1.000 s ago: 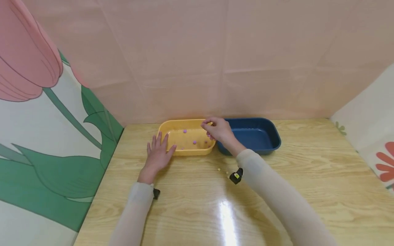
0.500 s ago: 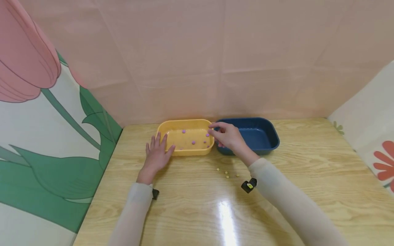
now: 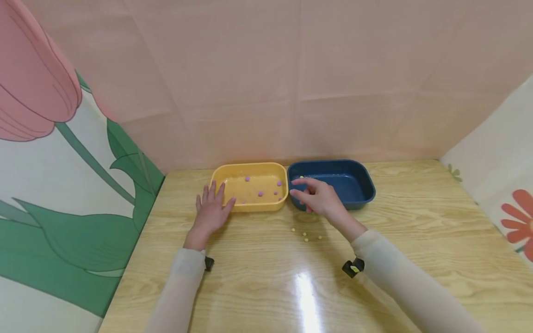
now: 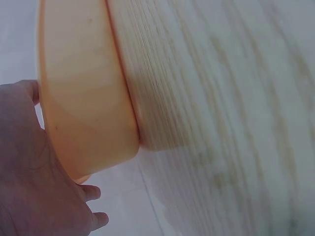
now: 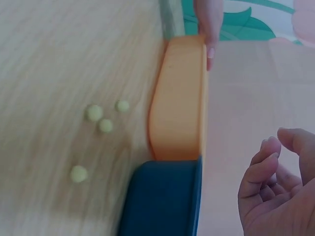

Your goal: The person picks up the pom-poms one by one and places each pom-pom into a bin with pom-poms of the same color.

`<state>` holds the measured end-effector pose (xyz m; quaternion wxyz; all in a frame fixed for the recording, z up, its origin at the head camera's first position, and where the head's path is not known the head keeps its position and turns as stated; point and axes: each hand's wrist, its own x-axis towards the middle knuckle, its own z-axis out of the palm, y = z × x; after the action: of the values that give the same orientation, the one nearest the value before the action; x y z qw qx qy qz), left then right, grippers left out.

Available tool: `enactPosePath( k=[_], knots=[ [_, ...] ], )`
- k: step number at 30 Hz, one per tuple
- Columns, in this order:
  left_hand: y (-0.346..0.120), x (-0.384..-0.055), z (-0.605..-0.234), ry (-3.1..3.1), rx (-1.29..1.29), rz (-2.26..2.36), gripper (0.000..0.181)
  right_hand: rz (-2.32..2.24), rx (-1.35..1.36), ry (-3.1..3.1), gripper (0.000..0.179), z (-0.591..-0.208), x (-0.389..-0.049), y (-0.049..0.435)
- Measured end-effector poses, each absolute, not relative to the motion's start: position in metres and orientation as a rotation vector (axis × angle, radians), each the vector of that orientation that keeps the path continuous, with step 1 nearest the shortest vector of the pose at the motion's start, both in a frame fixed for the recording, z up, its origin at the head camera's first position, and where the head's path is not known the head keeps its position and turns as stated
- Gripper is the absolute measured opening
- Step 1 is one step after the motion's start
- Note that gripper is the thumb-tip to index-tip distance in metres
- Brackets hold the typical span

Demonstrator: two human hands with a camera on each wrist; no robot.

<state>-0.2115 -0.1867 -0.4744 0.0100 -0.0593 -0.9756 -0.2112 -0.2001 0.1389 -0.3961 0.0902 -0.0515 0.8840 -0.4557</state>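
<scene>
My left hand [image 3: 210,213] rests with spread fingers on the near left corner of the yellow tray [image 3: 258,207]; the left wrist view shows the hand [image 4: 34,167] along the rim. Several small purple balls [image 3: 260,194] lie inside that tray. My right hand [image 3: 318,196] hovers over the left end of the blue tray [image 3: 366,201]. Its thumb and index finger stand apart with nothing seen between them, while the other fingers bend inward. A small pale yellow ball [image 3: 301,177] shows in the blue tray just beyond the index finger.
Several pale yellow balls [image 3: 305,234] lie on the wooden table [image 3: 250,277] in front of the trays, also visible in the right wrist view. Both trays stand side by side near the pink back wall [image 3: 233,92]. A flower-printed panel [image 3: 83,231] borders the left side.
My right hand has moved right from over the yellow tray to the blue one, and its thumb and index finger have parted. A yellow ball now shows in the blue tray. The left hand stays put.
</scene>
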Motion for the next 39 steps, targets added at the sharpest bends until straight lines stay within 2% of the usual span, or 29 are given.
enactPosePath(
  k=[17,25,39],
  knots=[
    [-0.185,-0.212,-0.476,-3.038,-0.198,-0.676,0.074,-1.36,-0.379,2.579,0.046,-0.426,-0.169,0.182],
    [-0.186,-0.212,-0.477,-3.039,-0.2,-0.67,0.072,-1.35,-0.395,2.536,0.045,-0.442,-0.159,0.198],
    [-0.186,-0.211,-0.476,-3.042,-0.21,-0.66,0.073,-1.263,-0.502,2.57,0.053,-0.47,-0.152,0.211]
  ],
)
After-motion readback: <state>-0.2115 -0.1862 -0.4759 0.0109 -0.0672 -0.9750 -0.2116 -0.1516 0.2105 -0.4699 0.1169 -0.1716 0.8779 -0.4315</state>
